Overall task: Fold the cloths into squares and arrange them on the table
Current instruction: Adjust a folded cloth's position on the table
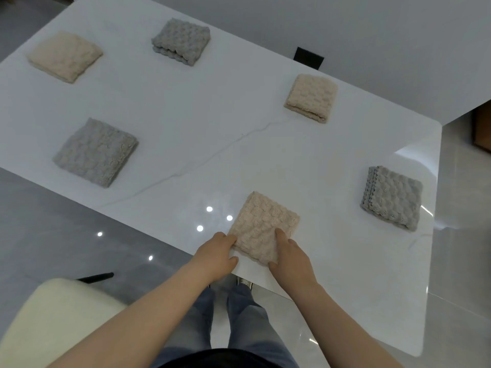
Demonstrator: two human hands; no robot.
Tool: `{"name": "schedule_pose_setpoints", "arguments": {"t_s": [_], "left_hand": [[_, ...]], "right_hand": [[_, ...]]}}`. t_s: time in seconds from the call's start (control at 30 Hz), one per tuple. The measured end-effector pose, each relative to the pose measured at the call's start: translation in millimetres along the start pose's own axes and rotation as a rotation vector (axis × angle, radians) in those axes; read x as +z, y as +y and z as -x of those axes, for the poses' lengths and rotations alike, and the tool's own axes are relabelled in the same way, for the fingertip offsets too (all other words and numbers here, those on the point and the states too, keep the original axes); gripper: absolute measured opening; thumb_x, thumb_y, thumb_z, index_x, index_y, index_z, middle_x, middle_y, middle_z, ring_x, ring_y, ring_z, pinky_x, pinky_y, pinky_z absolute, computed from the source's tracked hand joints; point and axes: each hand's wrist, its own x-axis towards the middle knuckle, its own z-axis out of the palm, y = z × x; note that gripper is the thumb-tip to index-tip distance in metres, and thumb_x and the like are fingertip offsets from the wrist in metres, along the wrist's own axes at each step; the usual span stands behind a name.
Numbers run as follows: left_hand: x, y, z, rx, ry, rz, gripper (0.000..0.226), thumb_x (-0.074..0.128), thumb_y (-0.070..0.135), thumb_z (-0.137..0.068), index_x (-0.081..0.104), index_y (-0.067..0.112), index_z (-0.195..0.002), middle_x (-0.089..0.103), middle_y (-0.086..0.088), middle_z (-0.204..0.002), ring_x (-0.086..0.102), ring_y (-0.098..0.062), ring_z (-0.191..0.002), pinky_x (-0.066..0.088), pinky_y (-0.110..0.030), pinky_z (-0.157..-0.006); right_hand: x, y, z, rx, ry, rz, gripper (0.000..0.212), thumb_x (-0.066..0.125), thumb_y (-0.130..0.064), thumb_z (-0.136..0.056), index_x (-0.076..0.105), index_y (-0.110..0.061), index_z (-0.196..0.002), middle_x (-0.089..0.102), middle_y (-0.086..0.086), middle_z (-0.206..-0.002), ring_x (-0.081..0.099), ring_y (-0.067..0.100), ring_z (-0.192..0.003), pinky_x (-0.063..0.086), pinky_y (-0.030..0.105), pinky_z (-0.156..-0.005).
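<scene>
the glossy white table (212, 134), cut off at the left, stands on grey floor (53, 208), with a cream chair (53, 314) cropped at near left. five folded cloths lie well apart on it: far beige cloth (63, 55), far grey cloth (182, 41), right beige cloth (310, 98), left grey cloth (97, 152), right grey cloth (392, 197). the near beige cloth (261, 224) sits at the near edge, the right hand (291, 258) resting straight fingers on it, while the left hand (216, 257) meets its left corner with fingertips hidden, so a grip cannot be told.

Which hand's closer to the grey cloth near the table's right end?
Right. Right hand lies left of the grey cloth; left hand is farther left, across the beige cloth.
</scene>
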Motion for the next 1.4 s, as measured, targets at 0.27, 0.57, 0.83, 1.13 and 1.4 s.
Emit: {"name": "schedule_pose_setpoints", "arguments": {"t_s": [0.27, 0.57, 0.83, 1.13, 1.4], "left_hand": [[-2.9, 6.9, -6.3, 0.01, 0.048, 0.005, 0.048, 0.048, 0.027, -0.094, 0.036, 0.016, -0.139, 0.043, -0.008, -0.128, 0.052, -0.021, -0.107, 0.04, -0.025, -0.082], [-4.7, 8.0, -10.3, 0.013, 0.055, 0.03, 0.052, 0.048, 0.026, -0.094, 0.033, 0.016, -0.142, 0.041, -0.007, -0.134, 0.054, -0.02, -0.106, 0.042, -0.025, -0.087], [-4.3, 7.0, -13.8, 0.013, 0.05, 0.009, 0.049, 0.048, 0.026, -0.094, 0.035, 0.016, -0.141, 0.044, -0.007, -0.129, 0.05, -0.02, -0.11, 0.042, -0.026, -0.088], [-6.7, 6.8, -16.6, -0.009, 0.07, 0.001, 0.043, 0.046, 0.026, -0.094, 0.042, 0.016, -0.136, 0.044, -0.008, -0.126, 0.05, -0.02, -0.109, 0.043, -0.026, -0.089], [-13.1, 5.5, -20.4, 0.008, 0.105, 0.008, 0.04, 0.05, 0.023, -0.09, 0.051, 0.016, -0.129, 0.043, -0.006, -0.126, 0.049, -0.02, -0.11, 0.042, -0.026, -0.093]], "right_hand": [[-10.6, 2.5, -13.9, -0.03, 0.014, 0.034, 0.07, 0.049, -0.01, -0.091, 0.015, -0.02, -0.151, 0.051, 0.011, -0.119, 0.058, 0.025, -0.098, 0.041, 0.027, -0.071], [-15.5, 2.8, -19.9, -0.035, 0.035, 0.022, 0.067, 0.047, -0.008, -0.093, 0.016, -0.019, -0.151, 0.048, 0.01, -0.126, 0.057, 0.024, -0.101, 0.047, 0.029, -0.078], [-15.6, 4.8, -22.6, -0.042, 0.042, 0.01, 0.066, 0.046, -0.007, -0.093, 0.018, -0.019, -0.151, 0.048, 0.01, -0.124, 0.056, 0.023, -0.099, 0.048, 0.029, -0.077], [-16.1, 3.0, -23.6, -0.029, 0.028, 0.02, 0.067, 0.046, -0.006, -0.092, 0.018, -0.019, -0.151, 0.047, 0.009, -0.124, 0.055, 0.023, -0.099, 0.047, 0.029, -0.078], [-21.8, 1.9, -23.0, -0.022, -0.002, 0.017, 0.066, 0.045, -0.009, -0.093, 0.016, -0.02, -0.151, 0.047, 0.009, -0.124, 0.054, 0.023, -0.103, 0.047, 0.03, -0.082]]}}
